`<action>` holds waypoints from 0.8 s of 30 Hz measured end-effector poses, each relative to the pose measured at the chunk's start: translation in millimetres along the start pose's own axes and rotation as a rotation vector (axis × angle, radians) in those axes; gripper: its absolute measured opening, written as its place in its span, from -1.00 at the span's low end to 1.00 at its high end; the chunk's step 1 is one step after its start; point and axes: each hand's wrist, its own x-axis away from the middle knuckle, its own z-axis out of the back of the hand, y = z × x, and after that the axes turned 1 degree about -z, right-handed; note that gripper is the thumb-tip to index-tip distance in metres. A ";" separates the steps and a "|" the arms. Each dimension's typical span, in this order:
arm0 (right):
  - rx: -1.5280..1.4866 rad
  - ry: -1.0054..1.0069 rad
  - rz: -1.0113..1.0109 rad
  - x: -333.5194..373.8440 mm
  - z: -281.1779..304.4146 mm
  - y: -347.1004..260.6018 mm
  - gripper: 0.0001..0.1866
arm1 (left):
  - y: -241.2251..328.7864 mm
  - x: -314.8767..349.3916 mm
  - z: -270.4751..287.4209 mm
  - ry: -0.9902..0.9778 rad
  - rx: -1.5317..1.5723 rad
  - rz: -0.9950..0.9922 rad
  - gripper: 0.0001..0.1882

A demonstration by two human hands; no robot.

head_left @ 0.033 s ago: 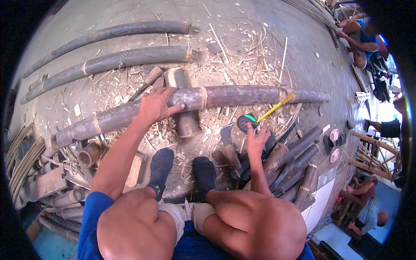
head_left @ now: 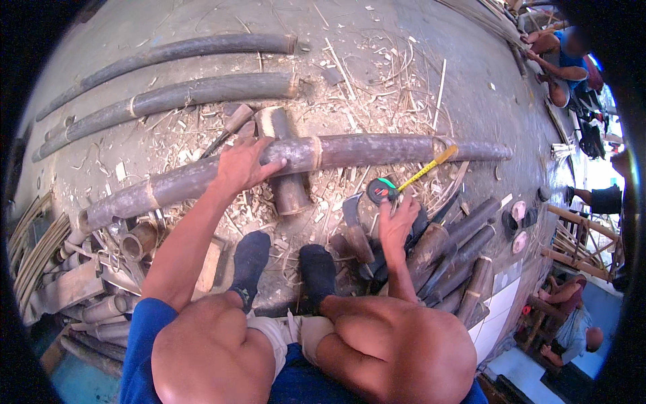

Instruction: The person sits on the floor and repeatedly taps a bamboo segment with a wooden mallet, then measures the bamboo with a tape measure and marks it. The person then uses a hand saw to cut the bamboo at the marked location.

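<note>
A long dark bamboo pole (head_left: 377,149) lies crosswise before me, resting over a short thick bamboo piece (head_left: 291,192). My left hand (head_left: 245,163) lies spread on the pole, thumb apart, a little left of a pale node ring. A round black and green tape measure (head_left: 381,190) sits on the near side of the pole. Its yellow blade (head_left: 418,174) runs out up to the pole's right part. Just below the case is my right hand (head_left: 399,221), fingers apart, thumb tip at the case's lower edge. A hatchet-like blade tool (head_left: 355,225) lies left of that hand.
Two more bamboo poles (head_left: 202,89) lie beyond, left. Shavings (head_left: 383,81) litter the floor. Cut bamboo pieces (head_left: 464,252) are heaped at my right, more bamboo and strips (head_left: 40,236) at left. My socked feet (head_left: 316,269) are near the pole. Other people (head_left: 562,64) sit at the right.
My right hand has shifted slightly; its fingertips, over the tape case's face before, now sit at its lower edge. The left hand and pole have not moved.
</note>
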 end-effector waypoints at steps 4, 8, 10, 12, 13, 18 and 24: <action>0.042 -0.493 0.074 32.7 0.8 -28.4 -0.21 | 5.1 -14.0 6.3 -0.087 0.010 0.094 -0.16; 0.161 -0.592 0.185 50.5 -14.3 -36.6 -0.18 | 7.4 -15.8 8.2 -0.094 0.030 0.134 -0.16; 0.118 -0.628 0.103 54.2 -17.9 -35.1 -0.19 | 7.2 -15.4 8.4 -0.076 0.027 0.126 -0.18; 0.038 -0.626 0.026 56.7 -14.5 -35.9 -0.25 | 6.9 -16.8 8.3 -0.065 0.046 0.133 -0.15; -0.100 -0.668 0.000 57.4 -10.8 -39.3 -0.27 | 7.0 -17.5 8.2 -0.073 0.048 0.145 -0.14; -0.568 -0.645 -0.019 50.1 12.2 -92.7 -0.51 | 5.6 -23.2 10.4 -0.111 0.100 0.171 -0.02; -0.440 -0.608 0.109 7.1 3.8 -167.3 -0.66 | 1.9 -27.6 7.3 -0.120 0.106 0.207 0.01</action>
